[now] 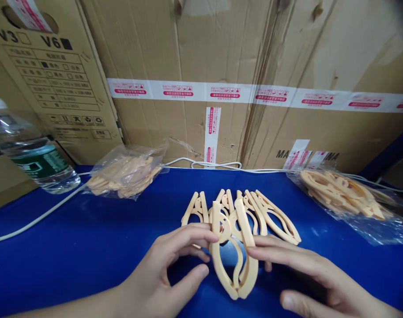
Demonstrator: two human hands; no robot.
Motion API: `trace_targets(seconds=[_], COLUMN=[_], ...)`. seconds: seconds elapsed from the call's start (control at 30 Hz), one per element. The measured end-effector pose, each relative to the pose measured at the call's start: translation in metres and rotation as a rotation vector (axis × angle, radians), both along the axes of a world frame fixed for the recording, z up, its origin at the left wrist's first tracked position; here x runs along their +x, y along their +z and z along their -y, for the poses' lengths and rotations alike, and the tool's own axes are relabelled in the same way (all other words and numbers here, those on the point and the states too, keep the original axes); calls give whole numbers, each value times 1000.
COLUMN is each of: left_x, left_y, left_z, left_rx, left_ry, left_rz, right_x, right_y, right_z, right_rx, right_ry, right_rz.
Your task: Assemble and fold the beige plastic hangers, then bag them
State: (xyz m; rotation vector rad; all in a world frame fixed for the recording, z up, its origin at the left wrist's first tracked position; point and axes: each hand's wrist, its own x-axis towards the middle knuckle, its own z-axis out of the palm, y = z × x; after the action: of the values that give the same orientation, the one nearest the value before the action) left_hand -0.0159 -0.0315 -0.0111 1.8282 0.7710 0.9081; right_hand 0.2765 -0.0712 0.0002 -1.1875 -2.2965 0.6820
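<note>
Between my hands stands a cream plastic folding hanger part, propped on edge on the blue table. My left hand presses its fingertips against the part's left side, thumb below. My right hand touches the right side with extended fingers. Both hands pinch it from the sides. Just behind lies a fanned row of several similar cream parts.
A plastic bag of cream parts lies at back left, another bag at right. A water bottle lies on its side at far left. A white cable runs along the table. Cardboard boxes wall the back.
</note>
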Motion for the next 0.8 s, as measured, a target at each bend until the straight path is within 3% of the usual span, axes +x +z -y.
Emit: trace_targets(seconds=[0.2,0.4,0.63,0.8], left_x=[1,-3,-6,-3], left_y=[3,2,7,8], left_z=[1,6,1,0], left_rx=[54,316,510,591], left_ry=[25,71,-142,-188], left_rz=[-5,-117,-318,-369], right_x=[2,3,0,-1], right_y=[-3,2,7,10], right_z=[1,4,3,0], right_rx=[5,-151,-388,-380], right_ry=[-30,26,69,83], right_rz=[-20,0,-134,-283])
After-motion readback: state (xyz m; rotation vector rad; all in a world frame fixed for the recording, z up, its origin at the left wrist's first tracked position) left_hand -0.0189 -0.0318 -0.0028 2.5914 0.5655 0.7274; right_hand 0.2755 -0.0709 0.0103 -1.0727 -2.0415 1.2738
